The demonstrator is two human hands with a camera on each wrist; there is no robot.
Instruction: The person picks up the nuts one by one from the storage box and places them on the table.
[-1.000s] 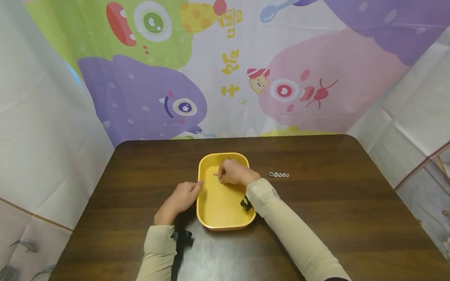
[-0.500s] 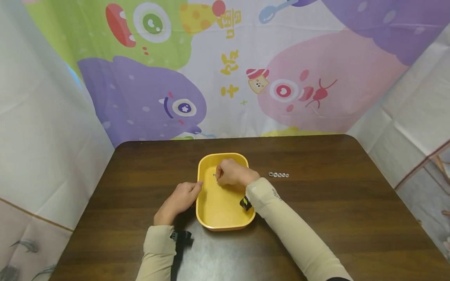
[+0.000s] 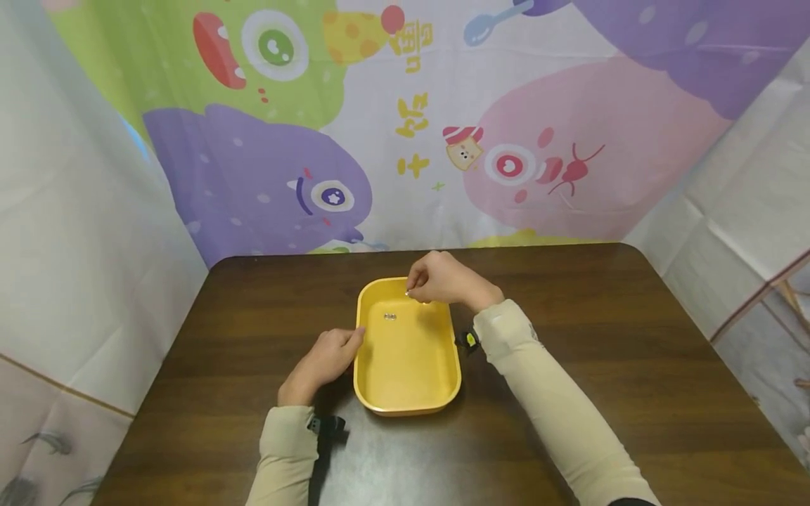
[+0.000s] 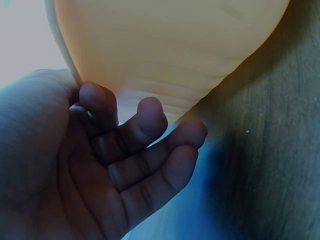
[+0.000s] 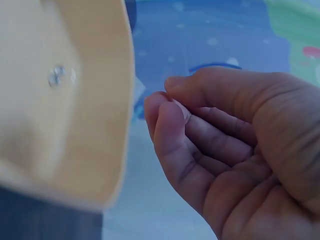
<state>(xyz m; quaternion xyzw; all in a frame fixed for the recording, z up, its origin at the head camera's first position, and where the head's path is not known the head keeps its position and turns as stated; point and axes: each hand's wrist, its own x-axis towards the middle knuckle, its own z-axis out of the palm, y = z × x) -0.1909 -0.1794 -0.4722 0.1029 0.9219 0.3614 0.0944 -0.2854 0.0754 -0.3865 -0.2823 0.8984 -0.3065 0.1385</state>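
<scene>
A yellow rectangular tray (image 3: 405, 365) stands on the dark wooden table. My left hand (image 3: 325, 358) grips its left rim, thumb at the rim; in the left wrist view the curled fingers (image 4: 150, 120) lie against the outer wall (image 4: 175, 45). Over the tray's far right corner, my right hand (image 3: 443, 277) pinches a small shiny metal nut (image 3: 407, 293) between thumb and fingertips. From the right wrist, that hand (image 5: 215, 135) appears beside the tray wall (image 5: 102, 110), the nut mostly hidden by the fingers. A pair of small silver nuts (image 3: 390, 317) lies together on the tray floor.
The brown table (image 3: 253, 309) extends around the tray. A cartoon-printed curtain (image 3: 411, 211) hangs behind its far edge, with pale cloths (image 3: 63, 211) at the sides. My right forearm (image 3: 557, 393) covers the spot where a row of nuts showed earlier.
My right hand has risen from the tray floor and moved right and away, carrying a nut. Two nuts on the tray floor have come into sight. The left hand stays on the rim.
</scene>
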